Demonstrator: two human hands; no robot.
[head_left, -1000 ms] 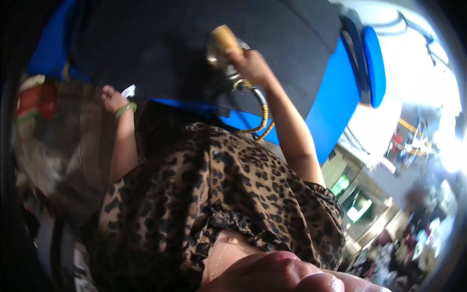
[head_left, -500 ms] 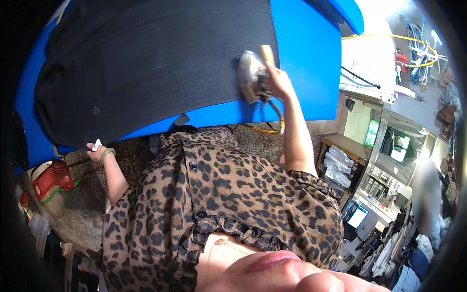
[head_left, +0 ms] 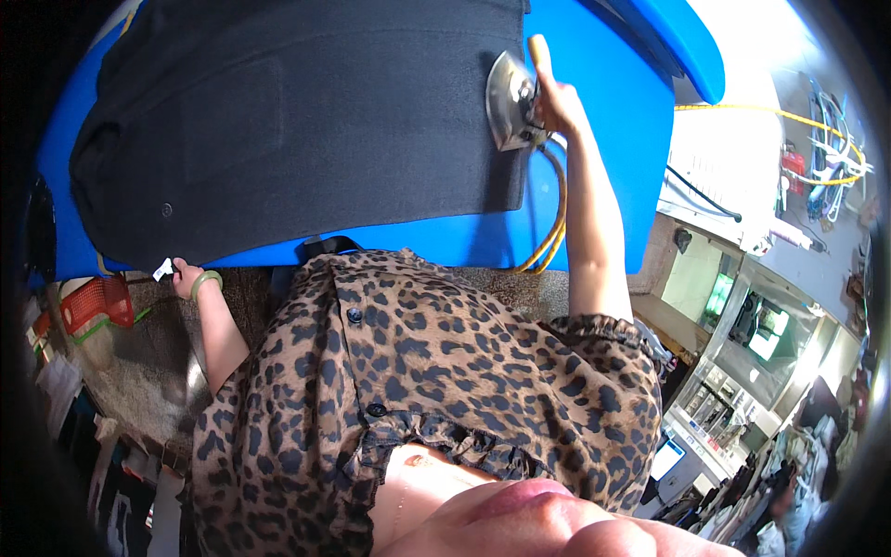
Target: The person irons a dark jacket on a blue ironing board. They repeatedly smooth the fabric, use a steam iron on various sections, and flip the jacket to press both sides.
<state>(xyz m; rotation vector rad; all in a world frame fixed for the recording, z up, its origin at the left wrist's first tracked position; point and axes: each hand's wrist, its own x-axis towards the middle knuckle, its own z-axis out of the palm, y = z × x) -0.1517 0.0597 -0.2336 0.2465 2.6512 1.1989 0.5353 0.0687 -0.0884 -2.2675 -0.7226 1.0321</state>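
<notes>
My right hand (head_left: 559, 107) is wrapped round the pale handle of a silver steam iron (head_left: 506, 100). The iron rests at the right edge of a dark garment (head_left: 316, 121), spread over a blue padded ironing board (head_left: 599, 158). Down by the garment's lower left corner, my left hand (head_left: 188, 278) has its fingers closed on a small white tag-like piece (head_left: 164, 269). A green bangle (head_left: 206, 283) circles that wrist. A dark button (head_left: 167, 210) shows on the cloth above it.
A yellow-brown hose (head_left: 557, 213) hangs from the iron past the board's front edge. A red basket (head_left: 97, 302) is below the board at left. To the right are a white surface with a black cable (head_left: 703, 193), a shelf unit and piled clothes (head_left: 789, 473).
My right hand and the iron have moved up and right to the garment's edge. My left hand has shifted slightly, with the white piece now left of its fingers.
</notes>
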